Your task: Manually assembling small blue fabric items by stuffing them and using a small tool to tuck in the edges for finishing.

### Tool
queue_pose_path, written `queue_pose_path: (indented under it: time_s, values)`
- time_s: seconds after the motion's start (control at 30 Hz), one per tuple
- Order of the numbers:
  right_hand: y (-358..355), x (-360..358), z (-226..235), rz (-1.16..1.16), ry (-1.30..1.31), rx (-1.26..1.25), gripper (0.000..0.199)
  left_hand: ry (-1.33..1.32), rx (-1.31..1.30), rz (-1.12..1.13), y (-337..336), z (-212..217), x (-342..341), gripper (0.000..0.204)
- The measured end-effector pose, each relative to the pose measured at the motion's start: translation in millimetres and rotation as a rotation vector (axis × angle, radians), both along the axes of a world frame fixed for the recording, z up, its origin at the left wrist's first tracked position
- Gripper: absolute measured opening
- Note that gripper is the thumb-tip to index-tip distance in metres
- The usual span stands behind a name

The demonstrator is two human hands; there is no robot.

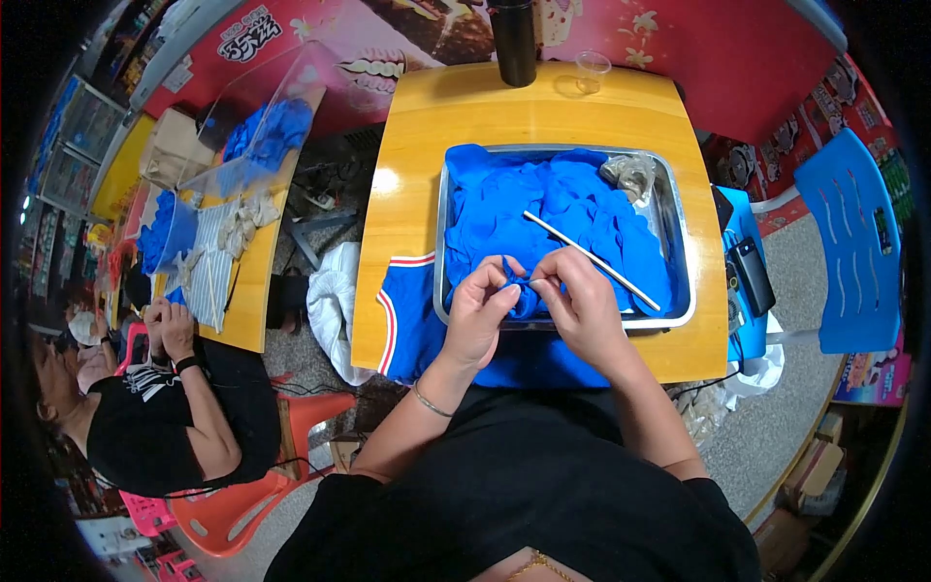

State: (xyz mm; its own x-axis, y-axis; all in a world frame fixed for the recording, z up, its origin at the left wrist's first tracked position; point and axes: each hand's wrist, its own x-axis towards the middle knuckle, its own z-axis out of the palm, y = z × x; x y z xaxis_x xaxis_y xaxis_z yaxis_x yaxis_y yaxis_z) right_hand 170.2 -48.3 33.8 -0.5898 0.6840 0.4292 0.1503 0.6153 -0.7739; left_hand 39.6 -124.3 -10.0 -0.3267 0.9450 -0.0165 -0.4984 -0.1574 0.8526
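Note:
My left hand (482, 312) and my right hand (582, 303) meet over the near edge of a metal tray (685, 257). Both sets of fingertips pinch a small gathered bit of blue cloth (525, 305); the fine detail between them is too small to make out. Crumpled blue fabric pieces (543, 199) fill most of the tray. A thin pale stick (592, 260) lies slantwise across them, close to my right hand. In the tray's far right corner sits a clear bag of beige bits (632, 177). A blue garment with red and white trim (409, 315) lies under the tray's near left side.
The tray stands on a yellow wooden table (427, 116) with a black bottle (512, 44) and a clear cup (590, 73) at its back. On the right are a blue chair (853, 242) and a black phone (752, 272). A person (160, 417) works at another table on the left.

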Motion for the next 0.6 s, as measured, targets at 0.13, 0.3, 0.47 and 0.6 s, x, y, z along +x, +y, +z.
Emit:
queue_pose_path:
  time_s: [0.13, 0.3, 0.47, 0.6]
  values:
    - [1.2, 6.8, 1.7, 0.109, -0.038, -0.131, 0.010, 0.887, 0.044, 0.326, -0.2, 7.4, -1.3, 0.021]
    - [-1.8, 8.0, 3.9, 0.149, -0.009, -0.217, 0.012, 1.099, 0.108, 0.474, -1.2, 17.4, -3.7, 0.020]
    - [-5.3, 3.9, 8.7, 0.115, 0.057, 0.070, 0.014, 0.709, 0.122, 0.335, -4.1, 4.8, -4.5, 0.011]
    - [-8.0, -1.6, 1.1, 0.047, 0.039, 0.139, 0.016, 0.179, -0.069, 0.005, -4.6, 2.2, 0.6, 0.012]
